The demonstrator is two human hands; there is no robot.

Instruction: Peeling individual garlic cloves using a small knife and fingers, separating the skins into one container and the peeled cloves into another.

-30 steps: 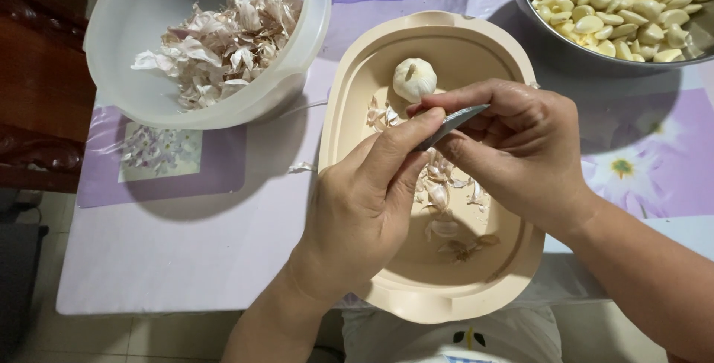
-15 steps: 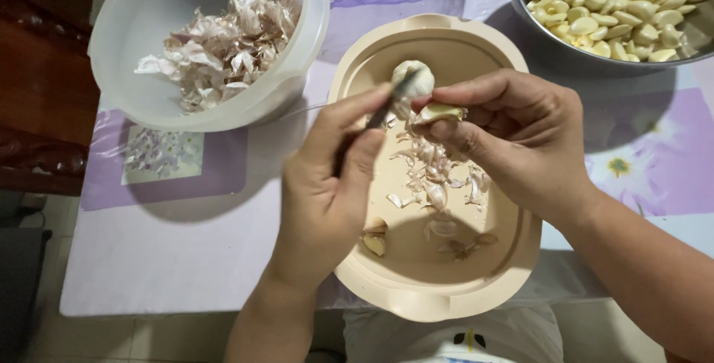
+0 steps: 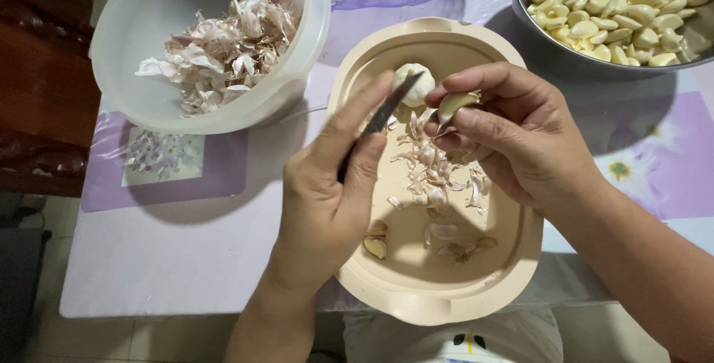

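A single head-worn camera looks almost straight down from close above the person's left hand (image 3: 327,199) and right hand (image 3: 520,140), which fill the middle of the frame. Beneath them lies a beige oval plastic tray (image 3: 513,259). Only this one view exists, so nothing is shared.

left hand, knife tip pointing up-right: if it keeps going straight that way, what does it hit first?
Most likely the garlic bulb lying in the beige tray: the knife in the left hand already has its tip over it. Depth is unclear, so it might pass just above. The clove in the right hand sits off that line.
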